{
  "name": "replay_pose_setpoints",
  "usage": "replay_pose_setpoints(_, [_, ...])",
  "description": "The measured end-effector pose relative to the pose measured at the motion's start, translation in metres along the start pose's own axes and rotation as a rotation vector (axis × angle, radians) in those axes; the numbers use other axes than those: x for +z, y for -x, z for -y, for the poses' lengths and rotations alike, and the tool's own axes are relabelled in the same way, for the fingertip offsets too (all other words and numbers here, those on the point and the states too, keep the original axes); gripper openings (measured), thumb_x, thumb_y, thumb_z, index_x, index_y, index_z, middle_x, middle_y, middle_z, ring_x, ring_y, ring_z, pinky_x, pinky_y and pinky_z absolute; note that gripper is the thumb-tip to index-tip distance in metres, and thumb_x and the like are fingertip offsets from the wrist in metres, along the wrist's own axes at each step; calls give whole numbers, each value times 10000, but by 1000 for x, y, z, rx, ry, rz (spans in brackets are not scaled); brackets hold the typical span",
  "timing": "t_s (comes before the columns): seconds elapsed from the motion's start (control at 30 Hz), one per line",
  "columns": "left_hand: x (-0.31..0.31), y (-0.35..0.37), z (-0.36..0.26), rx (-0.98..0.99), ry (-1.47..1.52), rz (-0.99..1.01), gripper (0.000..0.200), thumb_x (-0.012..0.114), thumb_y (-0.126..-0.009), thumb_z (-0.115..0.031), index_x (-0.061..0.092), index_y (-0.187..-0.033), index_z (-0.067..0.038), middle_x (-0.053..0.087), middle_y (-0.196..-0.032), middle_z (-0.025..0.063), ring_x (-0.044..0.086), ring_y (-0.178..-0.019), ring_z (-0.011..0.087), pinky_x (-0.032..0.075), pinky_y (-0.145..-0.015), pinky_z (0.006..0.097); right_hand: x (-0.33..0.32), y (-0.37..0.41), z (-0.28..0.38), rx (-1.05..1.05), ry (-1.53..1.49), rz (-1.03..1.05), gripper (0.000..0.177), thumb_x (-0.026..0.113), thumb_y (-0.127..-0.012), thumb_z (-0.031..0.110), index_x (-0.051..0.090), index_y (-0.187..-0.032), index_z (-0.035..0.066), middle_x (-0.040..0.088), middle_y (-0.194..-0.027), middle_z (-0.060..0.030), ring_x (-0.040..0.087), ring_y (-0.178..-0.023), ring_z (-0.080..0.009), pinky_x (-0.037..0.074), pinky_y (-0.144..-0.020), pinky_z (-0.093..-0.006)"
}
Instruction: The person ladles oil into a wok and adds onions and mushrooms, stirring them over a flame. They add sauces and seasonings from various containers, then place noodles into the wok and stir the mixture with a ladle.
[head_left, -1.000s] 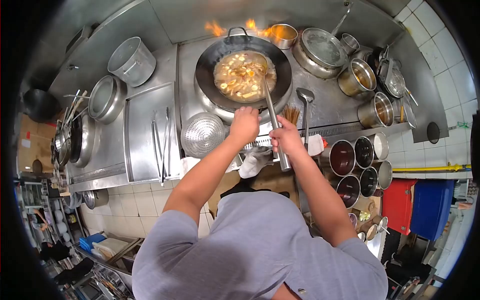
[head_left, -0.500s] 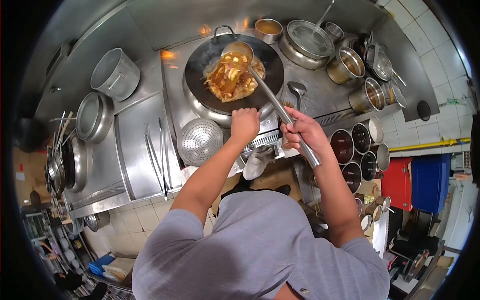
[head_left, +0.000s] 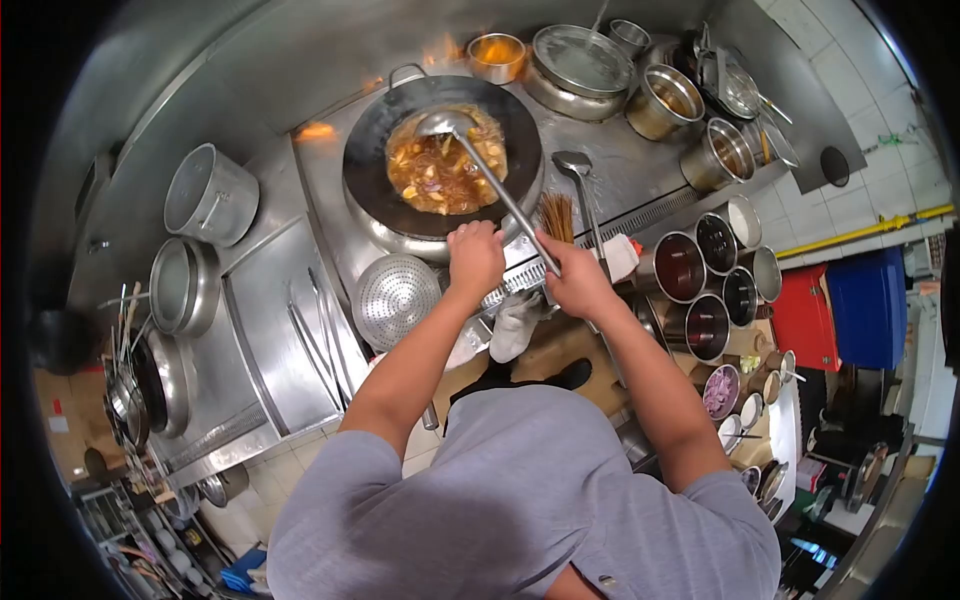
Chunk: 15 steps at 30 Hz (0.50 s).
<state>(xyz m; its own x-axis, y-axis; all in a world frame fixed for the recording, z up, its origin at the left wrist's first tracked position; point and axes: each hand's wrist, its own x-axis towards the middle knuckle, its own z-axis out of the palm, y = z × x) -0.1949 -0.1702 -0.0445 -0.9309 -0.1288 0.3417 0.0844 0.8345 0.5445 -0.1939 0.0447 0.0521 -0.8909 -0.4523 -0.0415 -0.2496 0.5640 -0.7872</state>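
Observation:
A dark wok [head_left: 364,183] sits on the burner, holding a brown, saucy stew [head_left: 432,186] with pale chunks. My left hand [head_left: 477,258] is closed at the wok's near edge; the part it grips is hidden beneath the fingers. My right hand [head_left: 580,280] is wrapped round the handle of a long steel ladle [head_left: 492,178]. The ladle's bowl rests in the stew, toward the far side of the wok. Next to my left hand lies a round perforated strainer [head_left: 396,302]. A bamboo brush [head_left: 556,217] and a wok spatula [head_left: 577,168] lie right of the wok.
Flames [head_left: 318,131] show around the wok's far side. Steel pots [head_left: 664,101] stand at the back right, and sauce containers [head_left: 679,267] at my right. A tall pot [head_left: 211,195] and tongs [head_left: 318,345] are on the left counter.
The ladle's bowl has gone from tipped over the wok, pouring stew, to down in the stew. My right hand has moved left and slightly down. The view has shifted slightly.

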Motion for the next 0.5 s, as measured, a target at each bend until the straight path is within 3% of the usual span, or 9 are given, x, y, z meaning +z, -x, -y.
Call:
replay_pose_setpoints(0.07, [-3,7,-1,-32,235,-64,279,720,-971,-157,692,-1219,-32,678,-1176,196,601,-1174,424,421,-1055,553,13,2,-25,-110,203,-39,731,680,-852,-19,604,-1568,110,742,-1137,-237,709,-1078,-447,569,-949,-541])
replay_pose_setpoints(0.1, [-5,12,-6,-12,244,-46,279,720,-971,-157,692,-1219,-32,678,-1176,196,601,-1174,424,421,-1055,553,13,5,-25,-91,203,-59,731,680,-852,-19,604,-1568,110,742,-1137,-237,709,-1078,-447,569,-949,-541])
replay_pose_setpoints(0.17, [-15,22,-25,134,312,-290,368,732,-944,-138,648,-1285,-28,655,-1239,212,587,-1176,438,416,-1086,546,9,10,-21,45,262,52,707,747,-871,30,602,-1561,89,714,-1182,-251,695,-1123,-451,570,-975,-486])
replay_pose_setpoints(0.2, [-18,29,-34,180,370,-290,410,729,-937,-125,629,-1317,-10,640,-1274,228,589,-1177,437,420,-1104,542,9,14,-28,14,271,9,669,798,-882,90,637,-1531,101,703,-1159,-227,682,-1114,-450,560,-984,-482])
replay_pose_setpoints(0.23, [-22,36,-46,240,454,-274,398,732,-937,-105,619,-1303,4,638,-1248,226,593,-1159,423,442,-1067,529,4,23,-22,-105,346,-162,610,831,-889,134,681,-1479,98,709,-1175,-192,679,-1104,-423,551,-993,-475])
replay_pose_setpoints(0.3, [-24,52,-72,298,604,-186,381,728,-939,-75,611,-1291,10,637,-1191,217,600,-1066,381,482,-982,482,-33,47,2,-158,111,-290,522,844,-887,144,733,-1392,75,711,-1186,-166,687,-1073,-385,555,-978,-462])
replay_pose_setpoints(0.37, [-19,66,-99,381,767,-64,381,728,-932,-50,607,-1288,6,633,-1147,205,587,-962,329,501,-882,423,-95,99,49,-90,-403,-149,400,860,-862,119,769,-1246,62,728,-1095,-123,702,-994,-336,559,-919,-436])
replay_pose_setpoints(0.43, [-12,75,-127,503,835,50,382,725,-935,-38,607,-1295,4,633,-1141,196,574,-884,283,502,-806,379,-158,178,85,-433,-416,61,421,866,-889,311,771,-1204,49,726,-1087,-107,690,-897,-335,573,-845,-410])
replay_pose_setpoints(0.5, [1,89,-155,594,970,339,390,738,-931,-35,614,-1300,-7,643,-1109,177,576,-859,264,503,-782,368,-191,263,123,-723,-480,381,359,781,-1002,489,777,-1035,131,666,-840,-27,633,-737,-222,485,-614,-351])
